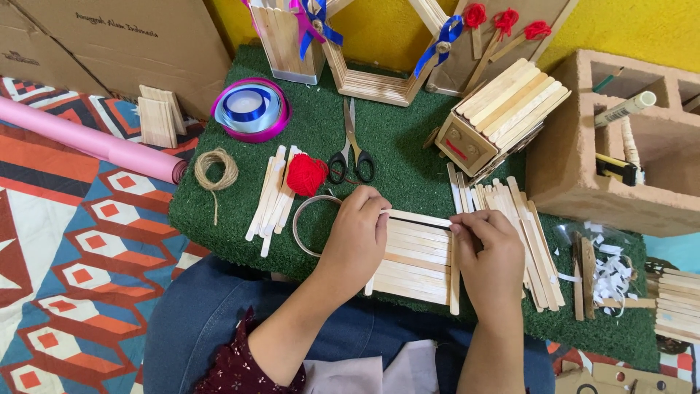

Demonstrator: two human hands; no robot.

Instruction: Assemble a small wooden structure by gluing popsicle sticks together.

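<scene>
1. The left hand (pixel 355 237) has its fingers curled down, fingertips pinching the left end of a single craft stick (pixel 419 217); the right hand (pixel 490 252) pinches the other end between thumb and forefinger. Both hands are closed on that one stick.
2. The stick lies across the far edge of a flat panel of sticks (pixel 412 263), which rests on the green turf mat (pixel 219 211) just in front of the person's lap. It looks level and touching the panel, so I would judge the step in hand to be seating this piece along the top edge.
3. What the next move calls for, to my eye: squaring the ends with the panel's side sticks and pressing evenly, since a slant would show.
4. Just right of the right hand lies a loose pile of sticks (pixel 525 219); left of the left hand, a wire ring (pixel 306 219), a red yarn ball (pixel 305 174) and scissors (pixel 351 149).
5. Farther back stands a small stick box (pixel 503 109).
</scene>
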